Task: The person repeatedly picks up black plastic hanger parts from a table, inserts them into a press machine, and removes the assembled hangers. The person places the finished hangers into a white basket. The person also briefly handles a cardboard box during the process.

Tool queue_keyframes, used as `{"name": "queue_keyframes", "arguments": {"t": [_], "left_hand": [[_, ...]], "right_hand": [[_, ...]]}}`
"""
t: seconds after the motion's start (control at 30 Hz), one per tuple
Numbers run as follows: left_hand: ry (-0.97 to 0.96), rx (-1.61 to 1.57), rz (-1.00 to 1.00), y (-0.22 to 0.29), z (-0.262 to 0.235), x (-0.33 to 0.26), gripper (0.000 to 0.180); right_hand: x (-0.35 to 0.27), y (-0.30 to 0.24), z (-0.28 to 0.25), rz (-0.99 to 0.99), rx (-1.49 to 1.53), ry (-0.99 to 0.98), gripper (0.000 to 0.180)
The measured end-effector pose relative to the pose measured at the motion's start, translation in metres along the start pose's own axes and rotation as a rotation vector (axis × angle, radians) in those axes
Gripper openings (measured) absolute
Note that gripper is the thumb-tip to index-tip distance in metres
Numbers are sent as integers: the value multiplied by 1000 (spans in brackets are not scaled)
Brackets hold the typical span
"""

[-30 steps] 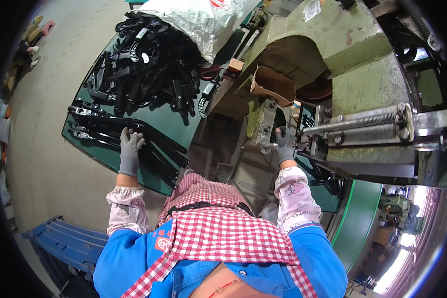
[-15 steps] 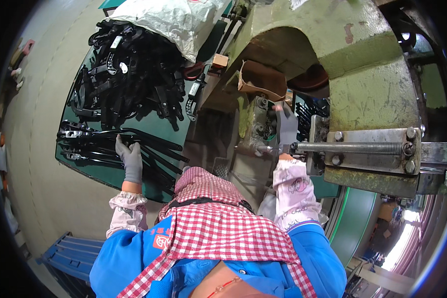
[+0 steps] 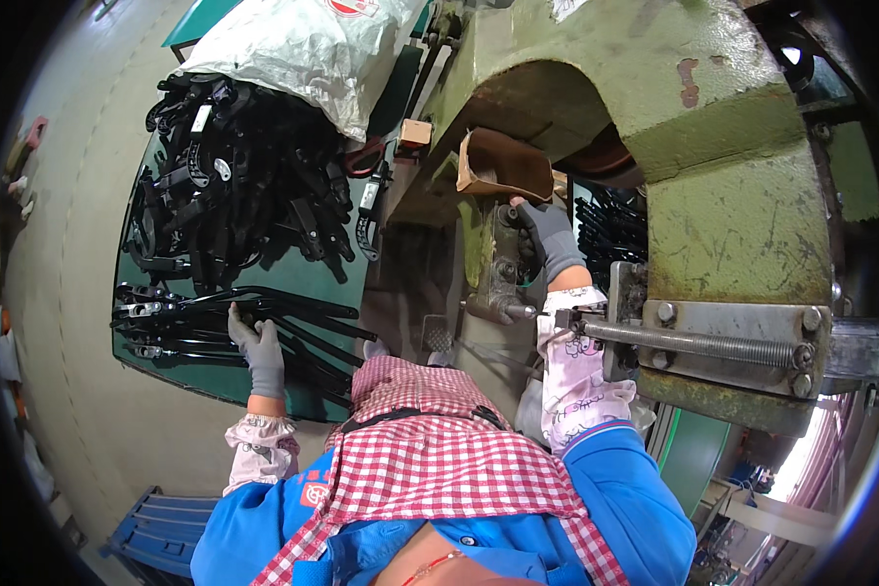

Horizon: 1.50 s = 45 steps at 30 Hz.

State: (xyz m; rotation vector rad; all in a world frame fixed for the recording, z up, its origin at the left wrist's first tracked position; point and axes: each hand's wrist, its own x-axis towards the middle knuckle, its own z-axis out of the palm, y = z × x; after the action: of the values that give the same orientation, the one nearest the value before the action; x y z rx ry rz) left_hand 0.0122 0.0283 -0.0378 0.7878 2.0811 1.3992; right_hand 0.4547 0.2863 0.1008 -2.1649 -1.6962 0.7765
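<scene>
My left hand (image 3: 259, 350), in a grey glove, is closed at one of the long black metal rods (image 3: 293, 311) lying side by side on the green table (image 3: 347, 272). Silver-coloured fork-shaped fittings (image 3: 145, 310) sit at the rods' left ends. My right hand (image 3: 551, 239), gloved too with a bare fingertip, reaches just below the front edge of an open cardboard box (image 3: 506, 164) on the green press. Its fingers are curled beside a worn metal block (image 3: 505, 264); whatever they hold is hidden. Below that wrist, a pointed metal pin (image 3: 520, 312) juts from the block.
A heap of black metal parts (image 3: 249, 186) covers the table's far side, with a white sack (image 3: 303, 59) behind. The press frame (image 3: 732, 186) rises at right, its long spring (image 3: 693, 344) near my right forearm. A blue plastic stool (image 3: 161, 527) stands lower left.
My right hand has moved up and away from the pin area to the cardboard box's front edge, its fingers now curled. My left hand has stayed at the rods.
</scene>
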Motion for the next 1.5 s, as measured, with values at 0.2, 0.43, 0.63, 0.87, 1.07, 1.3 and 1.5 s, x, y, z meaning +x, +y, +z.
{"name": "queue_keyframes", "arguments": {"t": [0.2, 0.43, 0.63, 0.87, 1.07, 1.3, 1.5], "left_hand": [[-11, -61, -45, 4, 7, 2, 70], [8, -31, -48, -1, 3, 6, 69], [43, -235, -66, 11, 6, 2, 69], [-186, -246, 125, 72, 23, -28, 71], [-302, -178, 204, 65, 26, -37, 71], [-543, -102, 363, 107, 52, -34, 56], [-702, -47, 798, 178, 137, -3, 45]], "right_hand": [[0, -3, -5, 32, -94, -12, 80], [-33, -1, -9, 279, 607, -93, 50], [-24, 1, -7, 387, 1016, 57, 57], [31, 52, 1, 208, 1236, 74, 38], [2, 89, -56, 85, 1586, -50, 47], [-33, 148, -59, 165, 1457, 178, 48], [-95, 214, -61, 318, 1293, 323, 48]]}}
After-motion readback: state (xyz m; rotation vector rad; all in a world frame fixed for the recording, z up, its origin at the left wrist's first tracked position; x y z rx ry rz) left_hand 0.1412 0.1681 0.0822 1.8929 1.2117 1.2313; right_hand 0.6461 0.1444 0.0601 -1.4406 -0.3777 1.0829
